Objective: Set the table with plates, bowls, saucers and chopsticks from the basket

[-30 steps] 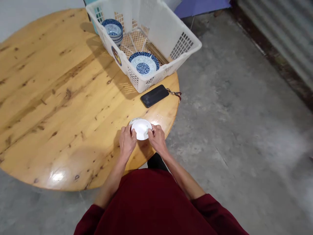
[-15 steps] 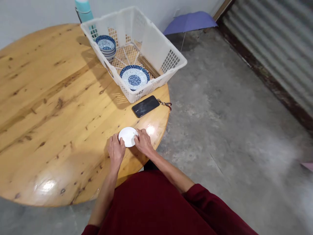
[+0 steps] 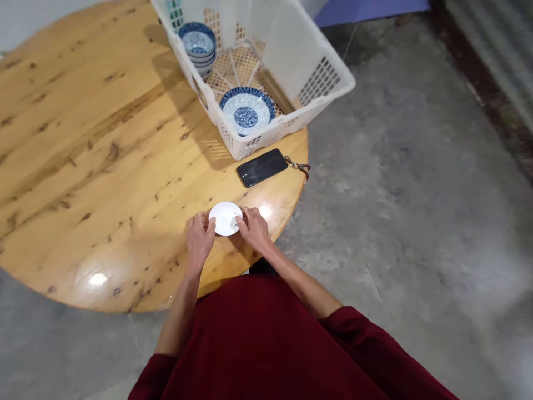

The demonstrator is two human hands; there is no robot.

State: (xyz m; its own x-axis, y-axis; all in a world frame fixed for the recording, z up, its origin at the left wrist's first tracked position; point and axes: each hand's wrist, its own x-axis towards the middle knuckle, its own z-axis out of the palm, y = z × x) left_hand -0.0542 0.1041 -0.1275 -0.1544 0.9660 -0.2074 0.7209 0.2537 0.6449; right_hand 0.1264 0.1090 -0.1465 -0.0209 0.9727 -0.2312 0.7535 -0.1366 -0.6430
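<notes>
A small white dish (image 3: 225, 215) with a faint printed mark near its right side is at the near edge of the wooden table. My left hand (image 3: 200, 235) has its thumb at the left rim, fingers curled behind it. On the opposite side, my right hand (image 3: 253, 226) pinches the rim, the thumb lying over the inner surface. Whether another dish sits underneath cannot be made out. Just beyond the hands lies a black phone (image 3: 262, 168) with a strap attached.
A white plastic basket (image 3: 287, 125) stands on the round wooden table (image 3: 104, 178). Inside are stacked blue-and-white bowls (image 3: 198, 44), patterned plates (image 3: 246, 114) and a bundle of chopsticks (image 3: 275, 91). A purple umbrella (image 3: 370, 10) is on the concrete floor beyond.
A second, patterned rim showed behind the white dish a second ago; the dish then came over it and now hides it. Both hands stayed at its sides while the view shifted.
</notes>
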